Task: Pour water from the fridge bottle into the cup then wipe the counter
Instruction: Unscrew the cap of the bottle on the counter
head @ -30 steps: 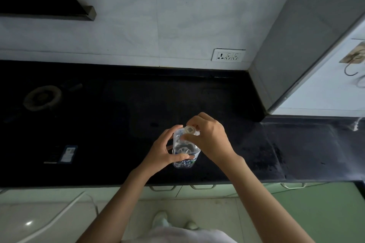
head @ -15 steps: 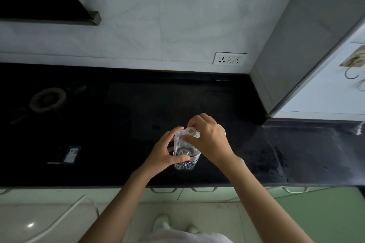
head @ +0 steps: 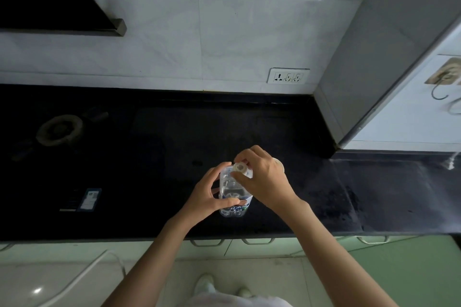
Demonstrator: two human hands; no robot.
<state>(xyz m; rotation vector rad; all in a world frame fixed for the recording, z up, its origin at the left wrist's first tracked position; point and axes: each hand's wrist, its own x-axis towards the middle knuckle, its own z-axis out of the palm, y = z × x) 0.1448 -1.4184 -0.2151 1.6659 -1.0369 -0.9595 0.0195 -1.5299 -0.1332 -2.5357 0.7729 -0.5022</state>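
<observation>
A clear plastic water bottle (head: 233,207) with a blue label stands upright on the black counter (head: 154,162), near its front edge. My left hand (head: 208,194) is wrapped around the bottle's body. My right hand (head: 262,178) pinches the pale cap (head: 240,167) on the bottle's neck from above. Just behind my right hand, a sliver of the cup's pale rim (head: 279,164) shows; the remainder of the cup is hidden.
A gas burner (head: 58,129) sits at the counter's left. A blue-and-white card (head: 89,199) lies left of the bottle. A grey fridge side (head: 374,62) blocks the right. A wall socket (head: 288,75) is on the tiles. Pale cabinets (head: 249,247) lie below.
Both hands stay on the bottle and its cap with only a slight finger shift. The camera has tilted a little, and the cup's rim has come into sight behind my right hand.
</observation>
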